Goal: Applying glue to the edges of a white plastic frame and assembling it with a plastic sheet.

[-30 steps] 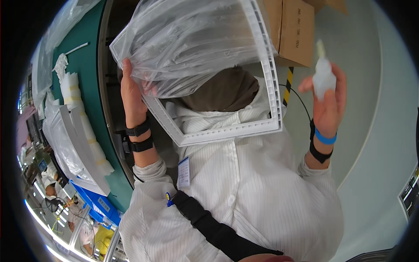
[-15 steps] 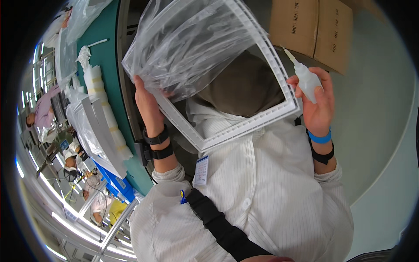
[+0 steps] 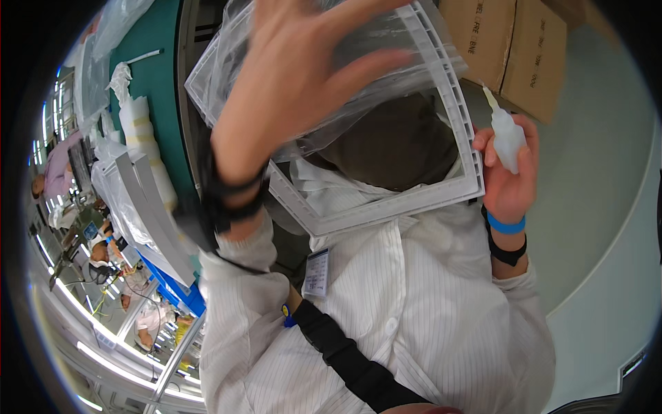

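The white frame point(image 3: 400, 211) lay over the lap point(image 3: 393, 141), presumably for support. Beside its right edge, the right hand point(image 3: 510, 186) gripped the bottle point(image 3: 509, 141), nozzle point(image 3: 490, 99) clear; over it, the left hand point(image 3: 293, 76) splayed, blurred.

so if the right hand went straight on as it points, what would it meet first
Probably the cardboard box, which lies ahead of the right hand and the white bottle it holds; depth is unclear, so the hand could pass above.
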Available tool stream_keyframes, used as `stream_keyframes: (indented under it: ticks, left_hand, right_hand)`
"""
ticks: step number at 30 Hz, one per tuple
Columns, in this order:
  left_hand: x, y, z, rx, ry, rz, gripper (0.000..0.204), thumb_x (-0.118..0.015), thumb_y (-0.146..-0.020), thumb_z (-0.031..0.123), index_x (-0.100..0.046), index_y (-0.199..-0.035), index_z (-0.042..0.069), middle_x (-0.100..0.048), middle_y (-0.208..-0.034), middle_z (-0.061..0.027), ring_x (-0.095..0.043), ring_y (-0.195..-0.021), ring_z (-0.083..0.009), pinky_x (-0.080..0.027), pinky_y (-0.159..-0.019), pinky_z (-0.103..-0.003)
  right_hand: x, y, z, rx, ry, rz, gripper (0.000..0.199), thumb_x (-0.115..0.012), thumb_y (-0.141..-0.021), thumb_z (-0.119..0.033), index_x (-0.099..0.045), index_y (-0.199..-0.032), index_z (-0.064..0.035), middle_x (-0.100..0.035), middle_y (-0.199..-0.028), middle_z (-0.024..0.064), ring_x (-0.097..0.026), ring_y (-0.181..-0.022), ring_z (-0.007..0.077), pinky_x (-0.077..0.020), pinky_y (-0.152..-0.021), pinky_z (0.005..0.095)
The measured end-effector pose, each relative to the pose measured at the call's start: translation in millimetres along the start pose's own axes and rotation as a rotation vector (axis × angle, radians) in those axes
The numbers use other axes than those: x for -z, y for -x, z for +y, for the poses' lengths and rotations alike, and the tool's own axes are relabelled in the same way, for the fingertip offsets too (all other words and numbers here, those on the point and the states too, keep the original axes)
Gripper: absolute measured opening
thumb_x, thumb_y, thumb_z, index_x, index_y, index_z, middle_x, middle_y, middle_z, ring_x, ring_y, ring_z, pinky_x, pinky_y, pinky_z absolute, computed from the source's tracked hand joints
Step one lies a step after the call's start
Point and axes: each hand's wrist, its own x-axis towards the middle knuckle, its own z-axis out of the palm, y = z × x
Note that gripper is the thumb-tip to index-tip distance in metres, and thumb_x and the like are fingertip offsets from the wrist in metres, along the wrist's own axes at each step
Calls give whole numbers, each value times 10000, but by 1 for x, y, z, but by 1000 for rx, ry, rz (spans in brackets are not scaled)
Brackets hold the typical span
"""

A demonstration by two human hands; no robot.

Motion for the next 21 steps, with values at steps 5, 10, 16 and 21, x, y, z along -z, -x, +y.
stream_keyframes:
  ticks: [5,10,16,21]
  left_hand:
    - [-40,-42,-12,-76,-237,223,358,-636,-829,388,-661,-1056,111,-465,-1271,-260,-385,-1228,-438,-280,-1031,-551]
    - [-34,-51,-23,171,300,-69,276,-631,-828,280,-606,-908,17,-602,-829,-159,-590,-780,-340,-464,-685,-380]
    - [-31,-41,-25,74,490,104,170,-613,-845,146,-605,-908,-11,-612,-827,-152,-607,-772,-300,-468,-682,-337]
    - [-26,-40,-31,70,460,61,172,-614,-852,133,-617,-912,-27,-631,-815,-153,-622,-734,-273,-477,-665,-309]
  right_hand:
    - [0,10,-6,0,-29,-24,418,-497,-917,-294,-443,-1199,9,-601,-794,138,-608,-764,231,-494,-785,389]
    - [-1,15,-5,-87,-47,-70,431,-527,-904,-286,-441,-1210,5,-628,-914,176,-618,-773,226,-494,-689,326]
    - [1,11,-28,-114,269,27,376,-519,-892,-225,-491,-1172,24,-612,-927,150,-622,-732,194,-488,-620,280]
    - [-10,8,-38,-99,516,26,354,-539,-878,-187,-522,-1146,44,-585,-884,120,-614,-713,167,-476,-588,256]
